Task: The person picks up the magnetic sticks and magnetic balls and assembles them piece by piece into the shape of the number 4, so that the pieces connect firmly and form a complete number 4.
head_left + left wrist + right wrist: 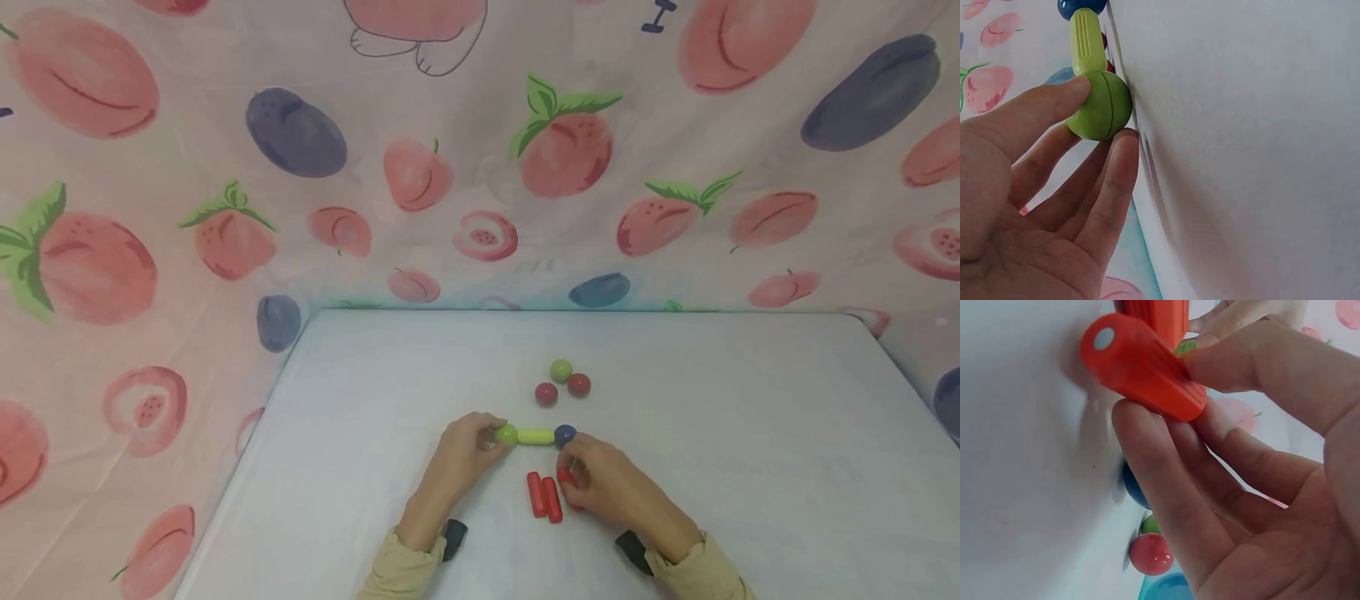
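Observation:
My left hand pinches a green ball between thumb and fingers. From that ball a yellow-green ribbed rod runs in line to a dark blue ball, end to end. Just below the blue ball, my right hand holds a red ribbed rod by thumb and fingertips. The rod's free end shows a pale round disc and is tilted close over the table. Two more red rods, a left one and a right one, lie side by side left of the right hand.
Beyond the joined pieces sit a loose green ball and two red balls, one left and one right. All rest on a white table. A fruit-print cloth hangs behind and along the sides.

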A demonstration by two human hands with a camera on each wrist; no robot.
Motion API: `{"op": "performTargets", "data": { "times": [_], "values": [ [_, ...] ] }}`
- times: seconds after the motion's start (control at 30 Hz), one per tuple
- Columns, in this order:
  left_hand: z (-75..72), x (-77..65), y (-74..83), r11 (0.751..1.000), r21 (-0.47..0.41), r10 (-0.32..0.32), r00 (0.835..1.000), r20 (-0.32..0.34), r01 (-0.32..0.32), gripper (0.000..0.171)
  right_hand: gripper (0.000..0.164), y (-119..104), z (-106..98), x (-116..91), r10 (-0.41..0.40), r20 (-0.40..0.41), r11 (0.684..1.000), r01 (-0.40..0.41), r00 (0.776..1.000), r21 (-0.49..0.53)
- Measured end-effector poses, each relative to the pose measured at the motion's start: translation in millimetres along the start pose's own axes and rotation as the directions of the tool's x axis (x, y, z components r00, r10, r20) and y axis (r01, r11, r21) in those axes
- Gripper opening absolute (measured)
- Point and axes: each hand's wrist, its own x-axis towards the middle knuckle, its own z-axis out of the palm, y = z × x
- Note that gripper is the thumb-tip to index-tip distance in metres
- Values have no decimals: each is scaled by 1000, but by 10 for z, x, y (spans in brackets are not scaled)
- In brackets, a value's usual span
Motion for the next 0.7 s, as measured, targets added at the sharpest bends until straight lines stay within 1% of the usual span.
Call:
{"op": "performTargets", "data": {
  "times": [0.13, 0.27, 0.4, 0.5, 0.6, 0.7],
  "values": [
    [4, -9, -2, 1000, -12, -6, 1000, 5, 6, 32, 20, -13, -20, 24, -15, -30, 1000, 14, 999, -16],
    [3, -19, -7, 1000, -19, -2, 1000, 14, 3, 32, 20, -33, -54, 54, -61, -73, 998, 59, 996, -28],
    [1, -27, -19, 1000, -21, 0, 1000, 12, 1, 32, 20, -56, -87, 91, -139, -109, 990, 136, 984, -33],
    [7, -32, -26, 1000, -24, -6, 1000, 4, 6, 32, 22, -66, -107, 123, -197, -134, 980, 194, 971, -37],
    [18, -34, -30, 1000, -17, 0, 1000, -4, 0, 31, 23, -75, -128, 155, -214, -149, 977, 213, 965, -26],
    [31, -34, -30, 1000, -3, 6, 1000, -8, -7, 30, 23, -88, -150, 184, -193, -145, 980, 197, 971, 15]
  ]
}}
